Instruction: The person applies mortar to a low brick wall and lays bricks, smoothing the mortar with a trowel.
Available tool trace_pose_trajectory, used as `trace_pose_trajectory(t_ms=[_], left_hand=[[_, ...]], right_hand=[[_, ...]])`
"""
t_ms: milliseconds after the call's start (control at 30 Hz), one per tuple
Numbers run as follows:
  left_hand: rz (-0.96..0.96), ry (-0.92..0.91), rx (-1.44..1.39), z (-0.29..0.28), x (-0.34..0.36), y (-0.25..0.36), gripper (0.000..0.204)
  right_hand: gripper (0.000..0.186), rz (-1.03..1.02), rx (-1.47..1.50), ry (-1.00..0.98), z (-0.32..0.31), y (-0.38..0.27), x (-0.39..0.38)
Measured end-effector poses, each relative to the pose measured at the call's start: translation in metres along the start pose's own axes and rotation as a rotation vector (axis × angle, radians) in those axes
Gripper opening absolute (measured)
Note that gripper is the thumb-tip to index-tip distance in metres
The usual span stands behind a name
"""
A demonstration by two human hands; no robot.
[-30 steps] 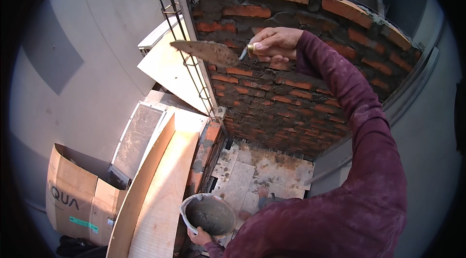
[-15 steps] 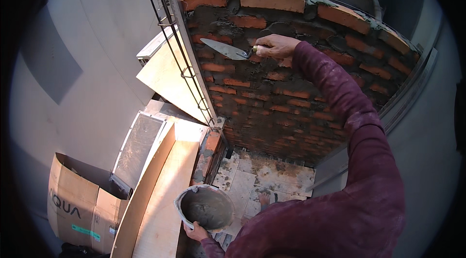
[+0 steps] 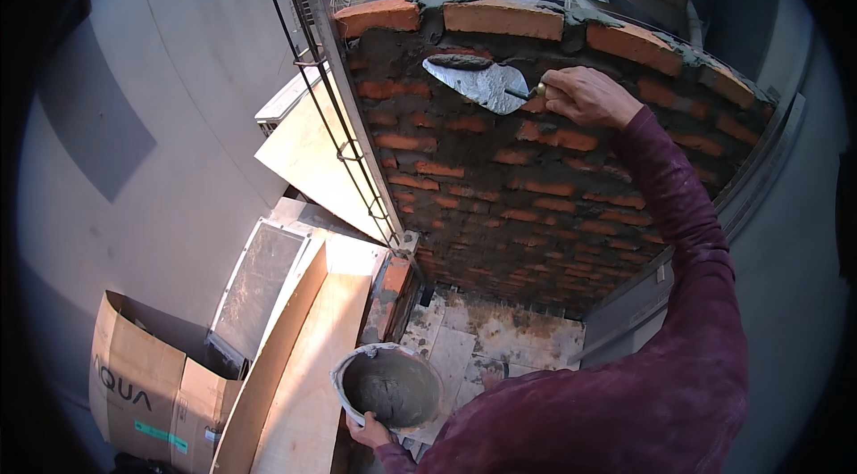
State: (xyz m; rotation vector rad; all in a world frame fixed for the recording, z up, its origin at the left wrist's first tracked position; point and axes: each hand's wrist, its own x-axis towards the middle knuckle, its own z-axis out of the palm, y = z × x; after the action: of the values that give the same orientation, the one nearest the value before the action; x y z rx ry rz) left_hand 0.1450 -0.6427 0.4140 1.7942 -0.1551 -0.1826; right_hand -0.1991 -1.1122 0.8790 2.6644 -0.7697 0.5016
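Observation:
My right hand (image 3: 585,97) is closed round the handle of a pointed trowel (image 3: 491,90), held out in front of the upper part of a brick wall (image 3: 544,187). Grey mortar (image 3: 460,62) lies along the blade's far edge, close to the wall face; whether it touches the wall I cannot tell. Low at my left side, my left hand (image 3: 370,431) grips the rim of a bucket (image 3: 429,360). Wet grey mortar (image 3: 393,389) lies inside it. The wall shows orange bricks between dark, smeared joints, with a row of bricks along its top.
Left of the wall stands a metal post (image 3: 344,90) beside thin steel rebar (image 3: 332,112). Plywood boards (image 3: 308,358) and an opened cardboard box (image 3: 147,385) are at the left. A long straight bar (image 3: 759,166) runs along the right side. Stained tiles (image 3: 500,331) cover the floor below.
My right hand and the trowel have moved to the right, and the blade has turned to show its bright face with mortar at the edge. My left hand still grips the bucket.

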Motion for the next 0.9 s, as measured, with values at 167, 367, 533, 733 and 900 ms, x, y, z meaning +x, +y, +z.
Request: trace_pose_trajectory(t_ms=[167,367,533,733,900], left_hand=[[0.098,0.025,0.228,-0.006,-0.013,0.015,0.05],[0.121,-0.002,0.277,-0.026,-0.021,0.024,0.046],[0.095,-0.035,0.254,-0.02,-0.035,0.016,0.041],[0.119,-0.023,0.187,-0.019,-0.038,0.033,0.041],[0.073,-0.127,0.155,-0.016,-0.011,0.037,0.043]], right_hand=[[0.04,-0.125,0.169,-0.031,-0.04,-0.046,0.007],[0.038,-0.145,1.132,-0.425,-0.044,-0.089,0.044],[0.033,0.345,0.977,-0.278,-0.021,0.017,0.054],[0.032,0.213,0.529,0.091,-0.087,0.022,-0.028],[0.021,0.125,-0.24,0.066,-0.022,-0.028,0.02]])
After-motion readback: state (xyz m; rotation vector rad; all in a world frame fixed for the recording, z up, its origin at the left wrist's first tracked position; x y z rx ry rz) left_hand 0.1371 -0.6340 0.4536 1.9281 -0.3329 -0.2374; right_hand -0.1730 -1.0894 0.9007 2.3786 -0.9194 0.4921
